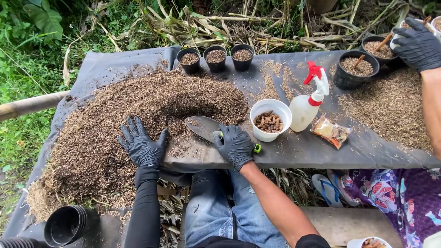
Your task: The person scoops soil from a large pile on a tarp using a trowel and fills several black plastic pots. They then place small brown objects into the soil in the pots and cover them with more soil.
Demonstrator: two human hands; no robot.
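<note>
Outdoors, among green weeds and a litter of dry stalks and leaves, a low worktop covered with a dark grey plastic sheet [294, 154] stretches across the view; the sheet seems meant to catch loose material so that it can be gathered up again. The largest thing on it is a broad brown heap of dry husk-like growing mix [138, 119], piled at the left within reach of both hands; a thinner scatter of the same stuff [390, 105] lies at the right. Three small black plastic pots filled with mix [216, 56] stand in a row along the far edge, out of the working area; a stack of empty black pots [66, 225] lies on its side at the near left corner. A white plastic cup holding brown lumps [270, 120] stands just right of the trowel, beside a white spray bottle with a red trigger [308, 103] and a small clear packet [331, 132].

The left hand [141, 144], in a black glove, lies flat on the heap's near edge, fingers spread wide and holding nothing, palm down as if to steady or press the mix. The right hand [235, 146], also gloved, has its fingers curled shut round the green handle of a grey metal trowel [203, 126], whose blade points left into the hollow of the heap. A co-worker's gloved hand [415, 43] reaches over larger pots at the far right.
</note>
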